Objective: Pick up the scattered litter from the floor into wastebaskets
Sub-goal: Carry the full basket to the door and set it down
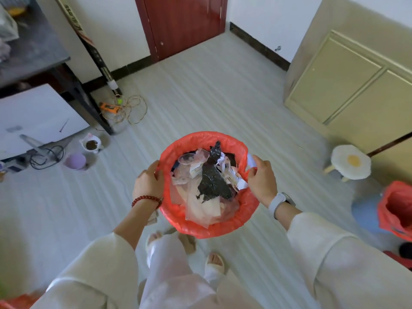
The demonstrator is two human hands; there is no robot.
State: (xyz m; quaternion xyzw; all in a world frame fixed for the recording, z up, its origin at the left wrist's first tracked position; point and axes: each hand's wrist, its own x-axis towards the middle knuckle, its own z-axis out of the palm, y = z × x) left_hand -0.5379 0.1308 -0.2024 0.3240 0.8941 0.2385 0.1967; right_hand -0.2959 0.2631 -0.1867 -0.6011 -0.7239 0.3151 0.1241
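Litter (211, 181) fills the wastebasket (207, 228), held above the floor (211, 97); left hand (148, 182) and right hand (262, 178) grip opposite rims. No scraps visible; collection seems nearly complete.

A pale striped floor (211, 97) meets white walls (124, 30), a red-brown door (185, 23), a beige cabinet (347, 85) and what appears to be a dark table (33, 52).

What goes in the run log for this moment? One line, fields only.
left hand: grips bin rim | right hand: grips rim | red-lined wastebasket: full of litter | second red-lined bin: at right
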